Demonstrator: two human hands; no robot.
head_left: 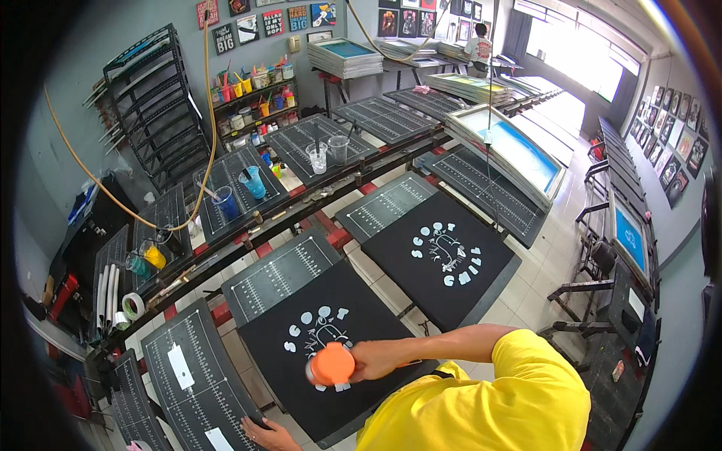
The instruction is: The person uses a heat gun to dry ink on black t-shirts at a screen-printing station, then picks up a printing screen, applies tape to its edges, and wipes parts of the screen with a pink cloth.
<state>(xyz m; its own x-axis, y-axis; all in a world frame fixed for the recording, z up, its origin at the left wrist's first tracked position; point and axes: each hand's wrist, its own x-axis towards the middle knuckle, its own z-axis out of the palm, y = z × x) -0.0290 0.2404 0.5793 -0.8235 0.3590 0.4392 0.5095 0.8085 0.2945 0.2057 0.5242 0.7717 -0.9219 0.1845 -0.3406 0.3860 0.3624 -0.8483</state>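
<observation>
An orange tool [333,364] sits at lower centre, over the lower part of a white print [323,331] on black cloth [289,385]. The right hand [368,361] is closed around its rear, probably so that its round front can point away from the fingers. The left hand [271,436], at the bottom edge, has its fingers apart and grips nothing visible; it rests at the side of a ruled board [203,338], perhaps as a brace. The cloth lies smooth over a similar board, seemingly to keep the print flat.

A second printed cloth [410,263] lies right of centre. Across the rail, cups of coloured liquid [253,184] stand on boards, presumably within reach. Framed screens [519,154] lean in a stack at upper right; a black rack [154,105] and crowded shelves [259,105] fill the upper left. Another person [480,51] stands near the bright opening.
</observation>
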